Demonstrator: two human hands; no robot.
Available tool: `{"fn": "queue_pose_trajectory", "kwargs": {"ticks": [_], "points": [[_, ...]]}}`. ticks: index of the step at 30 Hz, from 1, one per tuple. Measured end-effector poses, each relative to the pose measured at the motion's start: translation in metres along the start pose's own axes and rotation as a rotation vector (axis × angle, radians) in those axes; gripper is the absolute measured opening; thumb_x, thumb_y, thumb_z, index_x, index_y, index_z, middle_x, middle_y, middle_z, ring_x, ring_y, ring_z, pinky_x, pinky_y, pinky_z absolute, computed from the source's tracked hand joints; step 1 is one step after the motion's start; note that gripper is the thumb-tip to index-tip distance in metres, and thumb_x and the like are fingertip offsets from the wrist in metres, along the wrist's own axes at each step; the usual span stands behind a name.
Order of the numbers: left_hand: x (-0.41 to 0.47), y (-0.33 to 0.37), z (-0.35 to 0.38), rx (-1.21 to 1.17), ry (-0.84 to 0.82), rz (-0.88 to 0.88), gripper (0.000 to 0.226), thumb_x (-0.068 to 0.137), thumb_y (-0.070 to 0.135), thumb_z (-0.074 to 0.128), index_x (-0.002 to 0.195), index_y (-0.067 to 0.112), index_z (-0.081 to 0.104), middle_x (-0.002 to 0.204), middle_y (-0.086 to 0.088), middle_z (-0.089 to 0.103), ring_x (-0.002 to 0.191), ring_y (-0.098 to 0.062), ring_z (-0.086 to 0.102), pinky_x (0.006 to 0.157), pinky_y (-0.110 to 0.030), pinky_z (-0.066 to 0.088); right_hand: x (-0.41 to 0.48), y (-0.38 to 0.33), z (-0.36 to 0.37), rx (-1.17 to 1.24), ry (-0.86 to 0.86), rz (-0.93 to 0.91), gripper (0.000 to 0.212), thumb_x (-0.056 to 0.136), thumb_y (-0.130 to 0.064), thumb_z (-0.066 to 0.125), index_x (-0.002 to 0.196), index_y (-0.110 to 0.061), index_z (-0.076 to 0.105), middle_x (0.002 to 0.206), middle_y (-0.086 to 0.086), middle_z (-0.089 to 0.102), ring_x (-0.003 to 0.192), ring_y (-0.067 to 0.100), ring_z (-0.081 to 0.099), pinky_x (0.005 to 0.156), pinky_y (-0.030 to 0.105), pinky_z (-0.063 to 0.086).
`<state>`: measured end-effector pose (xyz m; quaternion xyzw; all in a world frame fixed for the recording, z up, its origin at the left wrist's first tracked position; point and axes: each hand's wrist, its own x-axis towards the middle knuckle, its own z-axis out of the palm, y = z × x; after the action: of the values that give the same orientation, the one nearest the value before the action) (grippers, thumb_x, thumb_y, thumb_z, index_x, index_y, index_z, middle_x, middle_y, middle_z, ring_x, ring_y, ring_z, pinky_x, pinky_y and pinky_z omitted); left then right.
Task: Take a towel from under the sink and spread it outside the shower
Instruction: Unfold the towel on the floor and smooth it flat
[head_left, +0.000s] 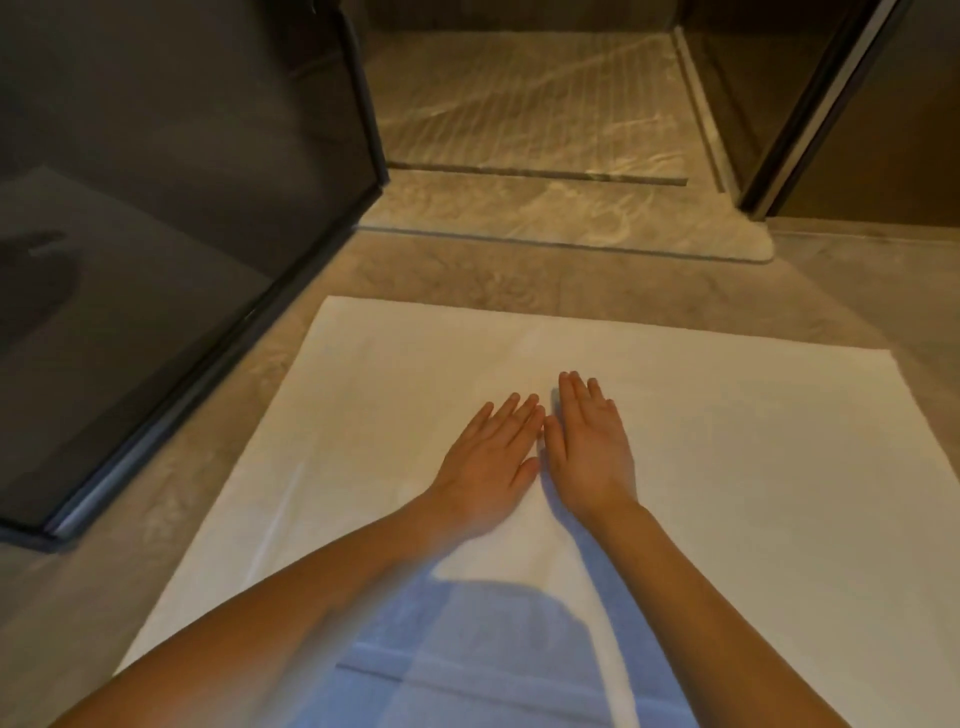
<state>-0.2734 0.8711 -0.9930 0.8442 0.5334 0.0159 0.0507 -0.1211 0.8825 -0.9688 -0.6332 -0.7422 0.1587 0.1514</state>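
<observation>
A white towel (727, 441) lies flat and unfolded on the beige stone floor in front of the shower entrance. My left hand (488, 462) and my right hand (592, 447) rest palm down side by side on the middle of the towel, fingers straight and close together, thumbs nearly touching. Neither hand grips the cloth. My forearms cover the towel's near part, where a bluish shadow falls.
The shower floor (519, 104) with its raised stone threshold (571, 218) lies just beyond the towel. A dark glass panel (182, 208) stands on the left, its bottom rail running diagonally beside the towel's left edge. A dark door frame (810, 114) stands at the right.
</observation>
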Motion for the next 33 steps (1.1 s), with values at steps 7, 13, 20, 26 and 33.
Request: {"fn": "queue_pose_trajectory", "kwargs": {"ticks": [7, 13, 20, 26, 33], "points": [[0.016, -0.022, 0.008, -0.044, 0.014, 0.004, 0.055, 0.103, 0.038, 0.016, 0.154, 0.019, 0.006, 0.163, 0.003, 0.002, 0.148, -0.011, -0.007, 0.119, -0.032, -0.009, 0.023, -0.003, 0.022, -0.150, -0.085, 0.016, 0.056, 0.104, -0.038, 0.013, 0.156, -0.017, 0.009, 0.164, -0.001, 0.007, 0.150, 0.017, 0.000, 0.122, 0.035, 0.002], [0.016, -0.053, 0.007, -0.052, 0.036, -0.042, 0.059, 0.101, 0.044, 0.017, 0.154, 0.022, 0.002, 0.162, 0.006, -0.005, 0.147, -0.009, -0.011, 0.118, -0.029, -0.010, 0.024, 0.003, 0.029, -0.174, -0.037, -0.004, 0.056, 0.103, -0.036, 0.015, 0.156, -0.018, 0.009, 0.163, -0.002, 0.008, 0.150, 0.016, 0.000, 0.122, 0.034, 0.002], [0.002, -0.138, -0.002, -0.087, 0.026, -0.213, 0.061, 0.099, 0.054, 0.010, 0.154, 0.029, -0.002, 0.161, 0.011, -0.008, 0.145, -0.003, -0.014, 0.117, -0.027, -0.008, 0.022, 0.005, 0.030, -0.167, -0.027, -0.009, 0.056, 0.102, -0.036, 0.015, 0.156, -0.019, 0.009, 0.163, -0.004, 0.007, 0.150, 0.014, -0.001, 0.122, 0.033, 0.000], [-0.013, -0.199, -0.010, -0.112, 0.038, -0.495, 0.061, 0.101, 0.046, 0.015, 0.155, 0.020, 0.001, 0.163, 0.002, -0.004, 0.148, -0.011, -0.008, 0.119, -0.032, -0.004, 0.022, 0.003, 0.030, -0.174, -0.008, -0.007, 0.056, 0.103, -0.035, 0.016, 0.156, -0.019, 0.010, 0.163, -0.004, 0.009, 0.150, 0.014, 0.000, 0.122, 0.032, 0.000], [0.055, -0.090, -0.014, -0.097, 0.087, -0.091, 0.057, 0.103, 0.038, 0.018, 0.155, 0.020, 0.003, 0.163, 0.002, 0.000, 0.148, -0.012, -0.005, 0.116, -0.029, -0.010, 0.022, 0.002, 0.031, -0.176, 0.007, 0.095, 0.060, 0.101, -0.038, 0.016, 0.156, -0.014, 0.007, 0.164, 0.004, 0.004, 0.150, 0.018, -0.002, 0.122, 0.035, -0.002]]}}
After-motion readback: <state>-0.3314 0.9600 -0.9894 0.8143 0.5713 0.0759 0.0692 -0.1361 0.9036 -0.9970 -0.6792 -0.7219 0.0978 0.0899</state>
